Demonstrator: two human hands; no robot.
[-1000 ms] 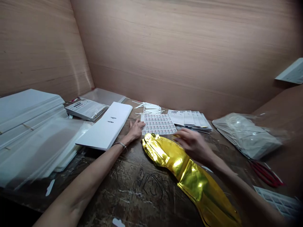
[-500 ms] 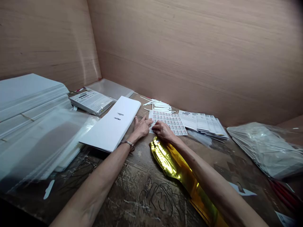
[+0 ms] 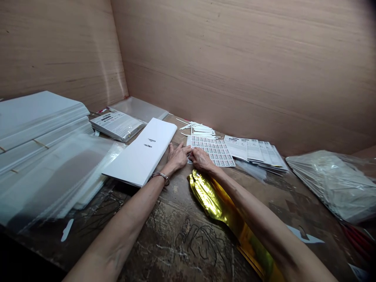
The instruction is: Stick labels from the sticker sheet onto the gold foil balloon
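A sheet of small printed stickers (image 3: 214, 150) lies flat on the worn brown table (image 3: 176, 235). My left hand (image 3: 177, 156), a bangle on its wrist, rests with fingers spread at the sheet's near left corner. My right hand (image 3: 199, 157) is right beside it, fingertips pinched at the same corner; what they hold is too small to see. A folded gold foil piece (image 3: 219, 203) lies under my right forearm. A white flat card stack (image 3: 143, 152) sits just left of my left hand.
Stacks of white cards and clear sleeves (image 3: 44, 156) fill the left side. Packaged sheets (image 3: 117, 124), loose white strips (image 3: 198, 129), more sticker sheets (image 3: 255, 150) and a pile of clear bags (image 3: 331, 180) line the back and right. Plywood walls enclose the corner.
My right hand has left the gold foil and reached forward to the sticker sheet's corner, meeting my left hand there. The view has shifted slightly.
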